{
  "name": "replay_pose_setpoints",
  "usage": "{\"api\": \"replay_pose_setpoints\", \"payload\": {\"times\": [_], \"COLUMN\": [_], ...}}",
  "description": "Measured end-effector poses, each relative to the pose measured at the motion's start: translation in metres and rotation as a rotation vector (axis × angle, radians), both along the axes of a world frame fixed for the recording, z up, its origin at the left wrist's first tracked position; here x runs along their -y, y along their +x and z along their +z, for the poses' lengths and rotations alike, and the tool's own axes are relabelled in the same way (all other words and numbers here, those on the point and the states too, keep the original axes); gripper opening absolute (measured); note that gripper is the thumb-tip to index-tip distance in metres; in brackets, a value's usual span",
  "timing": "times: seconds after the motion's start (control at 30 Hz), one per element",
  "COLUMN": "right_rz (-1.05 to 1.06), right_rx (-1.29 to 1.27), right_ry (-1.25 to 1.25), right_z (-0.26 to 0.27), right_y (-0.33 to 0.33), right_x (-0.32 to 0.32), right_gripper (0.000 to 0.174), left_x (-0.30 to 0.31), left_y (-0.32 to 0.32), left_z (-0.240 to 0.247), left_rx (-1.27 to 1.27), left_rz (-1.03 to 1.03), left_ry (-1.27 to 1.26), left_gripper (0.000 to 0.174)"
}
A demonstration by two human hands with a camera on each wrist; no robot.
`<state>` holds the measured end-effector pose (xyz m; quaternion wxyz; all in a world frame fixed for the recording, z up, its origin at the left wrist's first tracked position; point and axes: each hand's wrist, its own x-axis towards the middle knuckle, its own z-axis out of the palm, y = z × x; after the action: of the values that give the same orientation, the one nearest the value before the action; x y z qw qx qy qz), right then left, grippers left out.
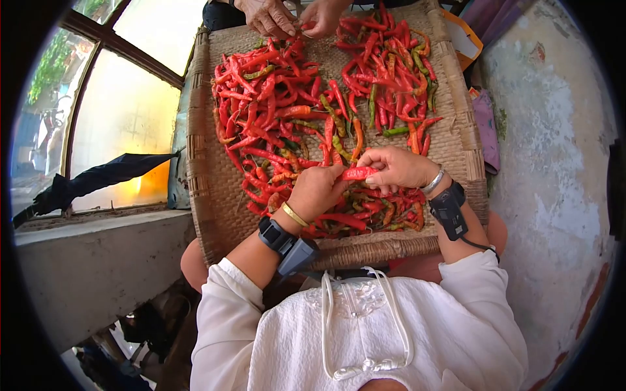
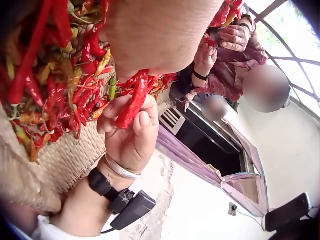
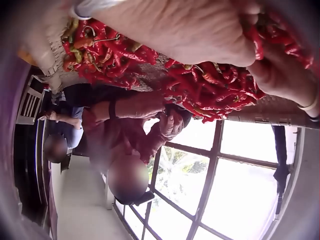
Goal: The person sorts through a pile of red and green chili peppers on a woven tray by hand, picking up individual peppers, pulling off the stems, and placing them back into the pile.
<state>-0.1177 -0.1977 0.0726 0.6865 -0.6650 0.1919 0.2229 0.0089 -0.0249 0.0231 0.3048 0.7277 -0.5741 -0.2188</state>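
A red chili pepper [image 1: 357, 173] lies crosswise between both hands above the woven tray [image 1: 202, 130]. My left hand [image 1: 317, 190] pinches its left end, and my right hand [image 1: 394, 171] grips the other end between thumb and fingers. In the left wrist view the pepper [image 2: 134, 102] shows in the right hand's fingers, while the left hand [image 2: 160, 32] fills the top. The right hand [image 3: 175, 30] looms large in the right wrist view, its fingertips partly hidden. Heaped chilies [image 1: 261, 98], mostly red with some green and orange, surround the hands.
Another person's hands [image 1: 267, 16] work at the tray's far edge. A black folded umbrella [image 1: 98, 179] leans by the window at left. A plastered wall [image 1: 548, 163] stands at right, with a pink cloth [image 1: 486, 130] beside the tray. The left wrist view shows a second person farther back.
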Motion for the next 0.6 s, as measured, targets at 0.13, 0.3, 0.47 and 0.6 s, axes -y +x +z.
{"api": "replay_pose_setpoints", "payload": {"times": [0.13,0.3,0.47,0.6], "right_rz": [0.01,-0.321,-0.761,-0.259], "right_rx": [0.083,0.191,0.383,0.155], "right_ry": [-0.02,0.087,-0.006,-0.684], "right_z": [-0.017,-0.021,-0.024,-0.049], "right_y": [0.0,0.004,0.009,-0.003], "right_x": [-0.003,0.017,0.034,0.038], "right_gripper": [0.022,0.033,0.067,0.035], "left_x": [0.0,0.001,0.001,-0.002], "left_y": [-0.002,-0.004,-0.002,-0.002], "left_z": [-0.002,0.004,-0.001,-0.004], "left_rx": [-0.048,-0.108,-0.175,-0.116], "left_rz": [-0.014,0.151,0.219,0.047], "left_ry": [0.115,0.081,0.021,0.117], "left_gripper": [0.025,0.033,0.036,0.031]}}
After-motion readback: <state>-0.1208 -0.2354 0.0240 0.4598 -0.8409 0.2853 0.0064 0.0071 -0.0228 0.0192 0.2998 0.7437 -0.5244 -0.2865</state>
